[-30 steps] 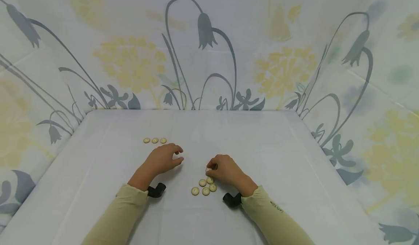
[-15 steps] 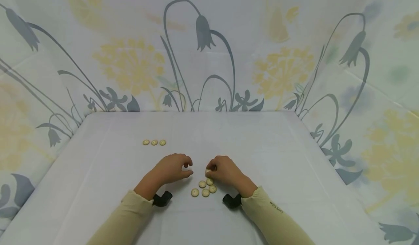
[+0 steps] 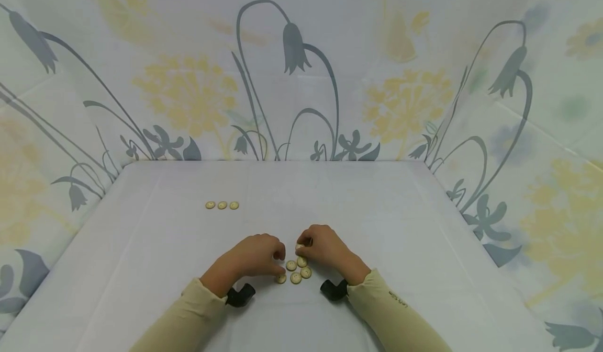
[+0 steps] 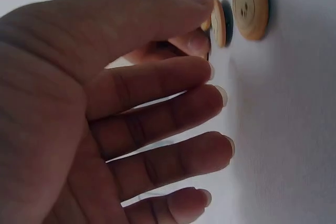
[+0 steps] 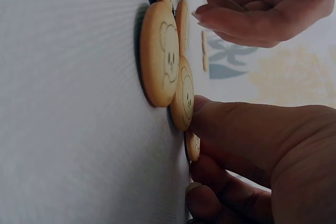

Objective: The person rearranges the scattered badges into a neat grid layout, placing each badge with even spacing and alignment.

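Several round, light wooden buttons, printed with an animal face and two dark dots, lie clustered between my hands; one is the front button point(image 3: 296, 278). My right hand point(image 3: 325, 246) curls over the far side of the cluster and pinches a button point(image 5: 193, 146) between thumb and fingers, low over the cloth. From the left, my left hand point(image 3: 252, 258) reaches to the cluster, its fingers loosely bent and apart. Its thumb point(image 4: 184, 6) overlaps the leftmost button point(image 3: 281, 279) in the head view. Nothing shows between the left fingers and thumb.
Three more buttons point(image 3: 222, 205) form a neat row farther back on the left of the white-covered table point(image 3: 377, 200). Flower-printed cloth point(image 3: 301, 95) rises behind and at both sides. A black camera mount point(image 3: 241, 295) sits at the left wrist, another mount point(image 3: 334, 290) at the right.
My left hand has moved from near the back row, right and toward me, to the cluster. The right hand has stayed in place with its button.
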Demonstrator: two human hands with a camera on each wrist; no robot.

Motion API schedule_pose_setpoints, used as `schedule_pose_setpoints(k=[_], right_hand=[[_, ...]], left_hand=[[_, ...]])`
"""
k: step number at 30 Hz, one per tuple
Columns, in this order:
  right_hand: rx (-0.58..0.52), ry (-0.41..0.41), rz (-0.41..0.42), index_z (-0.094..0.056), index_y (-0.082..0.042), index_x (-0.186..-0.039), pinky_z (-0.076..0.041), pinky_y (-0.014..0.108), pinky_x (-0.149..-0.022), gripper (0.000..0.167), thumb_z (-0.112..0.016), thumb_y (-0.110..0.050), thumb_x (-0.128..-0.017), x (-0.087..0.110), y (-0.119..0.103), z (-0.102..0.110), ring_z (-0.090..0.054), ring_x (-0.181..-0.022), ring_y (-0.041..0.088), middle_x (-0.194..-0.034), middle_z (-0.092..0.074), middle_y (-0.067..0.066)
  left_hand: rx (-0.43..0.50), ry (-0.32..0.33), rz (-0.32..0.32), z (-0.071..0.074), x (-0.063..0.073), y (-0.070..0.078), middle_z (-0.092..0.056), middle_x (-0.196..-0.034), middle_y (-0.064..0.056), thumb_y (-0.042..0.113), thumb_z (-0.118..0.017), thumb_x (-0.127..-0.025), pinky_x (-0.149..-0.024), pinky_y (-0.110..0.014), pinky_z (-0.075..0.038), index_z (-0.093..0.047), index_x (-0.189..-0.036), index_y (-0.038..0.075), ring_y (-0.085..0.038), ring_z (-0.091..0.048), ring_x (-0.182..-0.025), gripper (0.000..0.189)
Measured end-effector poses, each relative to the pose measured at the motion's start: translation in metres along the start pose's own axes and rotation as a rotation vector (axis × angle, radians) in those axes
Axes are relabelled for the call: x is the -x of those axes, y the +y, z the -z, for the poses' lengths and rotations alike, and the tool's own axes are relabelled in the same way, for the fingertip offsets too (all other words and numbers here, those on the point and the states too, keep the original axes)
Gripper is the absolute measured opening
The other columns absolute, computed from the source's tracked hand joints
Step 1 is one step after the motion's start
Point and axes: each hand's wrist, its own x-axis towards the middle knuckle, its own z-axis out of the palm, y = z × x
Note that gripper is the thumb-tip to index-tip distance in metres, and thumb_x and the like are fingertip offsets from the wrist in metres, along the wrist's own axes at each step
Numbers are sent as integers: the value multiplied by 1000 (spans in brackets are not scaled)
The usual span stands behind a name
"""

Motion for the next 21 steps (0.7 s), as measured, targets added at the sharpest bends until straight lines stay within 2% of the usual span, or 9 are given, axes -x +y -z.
schedule_pose_setpoints(k=[5, 10, 16, 21], right_hand=[[-3, 4, 3, -76, -12, -94, -48, 25, -70, 18, -74, -26, -82, 0, 1, 0, -59, -79, 8, -87, -68, -4], [-5, 11, 18, -76, -11, -94, -48, 26, -70, 19, -75, -26, -82, -1, 2, -1, -59, -79, 8, -87, -69, -3], [-2, 15, 17, -76, -11, -94, -48, 26, -71, 19, -75, -26, -82, -1, 3, -2, -59, -79, 8, -87, -68, -4], [-6, 22, 27, -76, -12, -93, -49, 27, -71, 18, -75, -25, -82, 0, 2, -1, -60, -80, 9, -87, -68, -3]], left_hand=[[-24, -8, -1, -3, 2, 6, -58, -74, 9, 32, -78, -74, -65, -29, -44, -69, -82, 17, -9, -51, -69, 20], [-75, 8, -43, -5, 3, 10, -51, -65, 10, 29, -77, -72, -56, -27, -37, -65, -74, 18, -8, -45, -61, 17], [-142, 14, -77, -7, 3, 14, -49, -64, 11, 28, -78, -71, -55, -25, -36, -64, -73, 18, -6, -43, -59, 17], [-151, 3, -74, -8, 5, 16, -51, -64, 12, 25, -79, -71, -55, -25, -38, -66, -73, 18, -7, -44, -59, 15]])
